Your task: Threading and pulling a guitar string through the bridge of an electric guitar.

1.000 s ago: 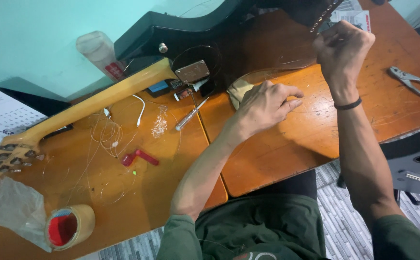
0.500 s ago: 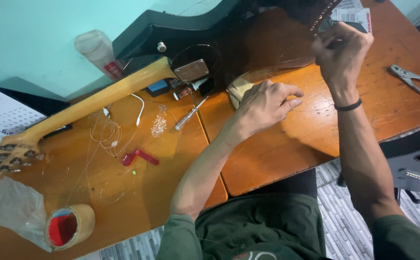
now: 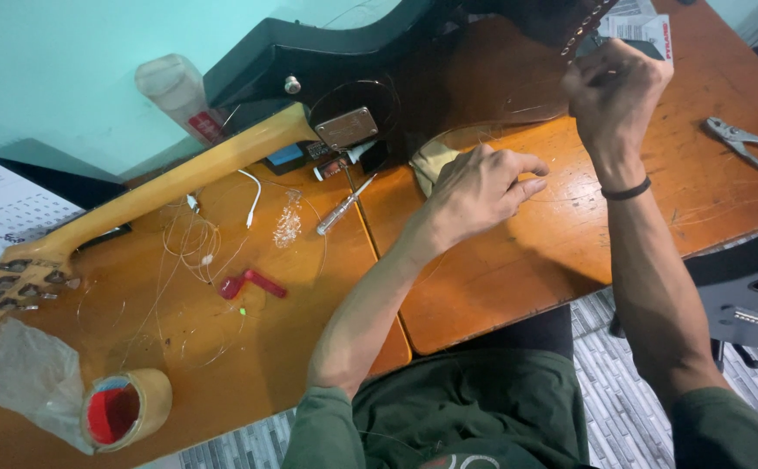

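- Left hand (image 3: pixel 481 189): forearm reaches up from the torso, palm down over the surface (image 3: pixel 500 278). Fingers (image 3: pixel 525 165) are half curled and point right; index and thumb appear pinched on a thin wire string (image 3: pixel 518 111).
- Right hand (image 3: pixel 613 91): arm extended straight, a dark band at the wrist. Fingers are bunched closed at the upper left of the fist; they appear to pinch the string's end, though the contact point is too small to confirm.
- String: fine, glossy, arcing between the two sets of fingers, over the guitar (image 3: pixel 370 69).
- Guitar: back side up, just beyond both hands. Body dark and glossy, with a rectangular metal plate; neck pale yellow wood, running left to a headstock with metal tuners.
- Surface: orange varnished wood, scuffed.
- Left of the left fingers: metal screwdriver (image 3: pixel 344 207), loose wire coils (image 3: pixel 190 243), red plastic winder (image 3: pixel 251 283), tape roll (image 3: pixel 127 406).
- Right of the right fingers: metal pliers (image 3: pixel 744 143).
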